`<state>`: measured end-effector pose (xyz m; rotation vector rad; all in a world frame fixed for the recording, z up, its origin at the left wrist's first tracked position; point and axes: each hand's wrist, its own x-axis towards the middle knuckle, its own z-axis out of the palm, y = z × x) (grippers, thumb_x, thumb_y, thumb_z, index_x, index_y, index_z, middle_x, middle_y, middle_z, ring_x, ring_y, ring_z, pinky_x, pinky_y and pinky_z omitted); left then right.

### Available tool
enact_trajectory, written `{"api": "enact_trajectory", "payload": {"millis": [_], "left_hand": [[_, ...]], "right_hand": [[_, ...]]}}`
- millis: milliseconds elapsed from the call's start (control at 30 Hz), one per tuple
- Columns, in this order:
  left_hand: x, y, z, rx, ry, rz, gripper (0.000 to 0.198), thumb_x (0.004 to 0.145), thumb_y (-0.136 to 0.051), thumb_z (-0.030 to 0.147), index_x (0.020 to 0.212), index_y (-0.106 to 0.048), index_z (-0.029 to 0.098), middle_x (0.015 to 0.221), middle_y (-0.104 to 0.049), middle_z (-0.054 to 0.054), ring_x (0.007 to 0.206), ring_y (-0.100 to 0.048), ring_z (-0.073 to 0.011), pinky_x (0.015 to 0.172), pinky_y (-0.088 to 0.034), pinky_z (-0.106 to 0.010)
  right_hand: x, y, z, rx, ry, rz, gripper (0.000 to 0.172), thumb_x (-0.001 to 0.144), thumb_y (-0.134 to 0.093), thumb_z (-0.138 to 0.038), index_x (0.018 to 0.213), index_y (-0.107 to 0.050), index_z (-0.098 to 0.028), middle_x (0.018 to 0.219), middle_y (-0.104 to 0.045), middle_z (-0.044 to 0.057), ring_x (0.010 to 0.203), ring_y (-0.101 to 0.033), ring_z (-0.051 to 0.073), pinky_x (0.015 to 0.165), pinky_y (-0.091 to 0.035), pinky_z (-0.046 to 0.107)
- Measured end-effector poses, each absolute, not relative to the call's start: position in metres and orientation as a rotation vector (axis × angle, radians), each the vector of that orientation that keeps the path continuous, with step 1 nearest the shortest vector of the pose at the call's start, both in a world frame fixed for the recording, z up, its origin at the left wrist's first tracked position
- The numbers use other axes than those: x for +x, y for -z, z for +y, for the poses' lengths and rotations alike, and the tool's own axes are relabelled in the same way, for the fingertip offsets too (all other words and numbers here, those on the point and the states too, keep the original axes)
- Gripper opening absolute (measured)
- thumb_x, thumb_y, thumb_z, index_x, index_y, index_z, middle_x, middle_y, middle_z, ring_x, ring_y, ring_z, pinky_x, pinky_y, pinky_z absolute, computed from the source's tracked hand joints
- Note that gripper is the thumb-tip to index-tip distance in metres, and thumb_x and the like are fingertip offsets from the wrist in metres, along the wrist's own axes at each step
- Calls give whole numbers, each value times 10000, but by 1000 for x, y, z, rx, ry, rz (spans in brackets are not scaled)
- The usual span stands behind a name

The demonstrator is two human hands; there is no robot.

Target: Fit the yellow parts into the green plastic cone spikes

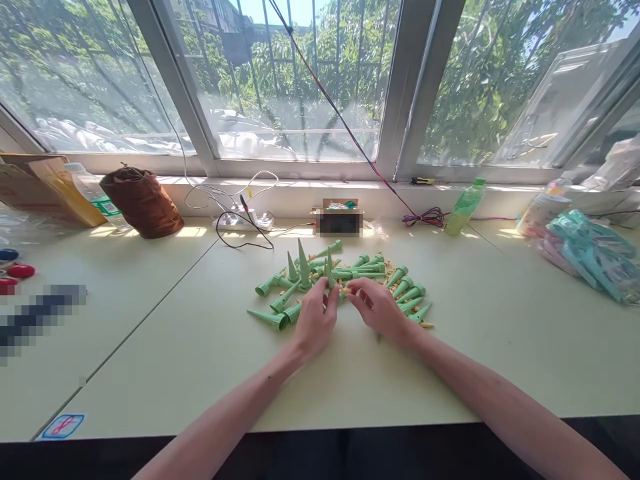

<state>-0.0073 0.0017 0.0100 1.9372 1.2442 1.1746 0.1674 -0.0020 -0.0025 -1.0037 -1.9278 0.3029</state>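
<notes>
My left hand point(317, 319) is closed around a green plastic cone-shaped spike point(329, 272), its pointed end up. Close beside it, my right hand point(381, 308) pinches a small tan peg point(345, 290) against or near the spike; whether the two touch is hard to see. Around both hands lie several more green spikes with ribbed, cap-like ends. One tall spike point(303, 265) stands upright left of centre, while another point(270, 319) lies on its side at the near left. Small tan pieces point(427, 325) are scattered among the spikes on the right, partly covered.
The pale table point(200, 373) has a seam on its left. Along the window side stand a brown drawstring pouch point(143, 202), a power strip point(245, 220) with cables, a small box point(339, 221) and a green bottle point(465, 208). Turquoise plastic packaging point(593, 253) lies at right.
</notes>
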Motion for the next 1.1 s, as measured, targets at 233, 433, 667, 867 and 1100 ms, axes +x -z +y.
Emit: {"api": "enact_trajectory", "payload": {"millis": [233, 433, 667, 867, 1100], "left_hand": [[-7, -9, 1, 1934, -1174, 1228, 250, 971, -431, 418, 857, -477, 200, 695, -487, 26, 512, -413, -97, 493, -300, -232], [-7, -8, 1, 1931, -1168, 1222, 244, 969, -437, 417, 878, -504, 201, 680, -489, 27, 512, -409, -98, 486, -289, -229], [-6, -7, 1, 1937, -1162, 1199, 255, 964, -446, 425, 877, -523, 199, 683, -520, 15, 518, -414, -104, 485, -281, -232], [-7, -9, 1, 1934, -1170, 1230, 241, 971, -439, 406, 871, -510, 199, 703, -525, 11, 532, -429, -105, 493, -303, -233], [-7, -9, 2, 1937, -1167, 1202, 237, 972, -437, 402, 875, -514, 199, 731, -560, 1, 530, -441, -105, 491, -302, -234]], "right_hand": [[168, 2, 0, -998, -264, -1938, 142, 991, -470, -279, 998, -587, -200, 857, -655, 41, 675, -578, 141, 653, -466, 259], [167, 2, 0, -1023, -241, -1925, 189, 998, -460, -322, 940, -590, -198, 787, -640, 35, 662, -573, 150, 627, -444, 258], [168, 0, 0, -1075, -233, -1923, 310, 1013, -414, -361, 814, -585, -196, 697, -618, 20, 601, -543, 140, 579, -406, 254], [168, -2, -2, -1080, -260, -1888, 225, 996, -459, -350, 933, -609, -194, 750, -648, 24, 606, -561, 141, 598, -432, 259], [168, 3, 0, -1000, -257, -1966, 131, 976, -507, -278, 1039, -602, -213, 872, -665, 35, 641, -579, 135, 641, -469, 260]]}}
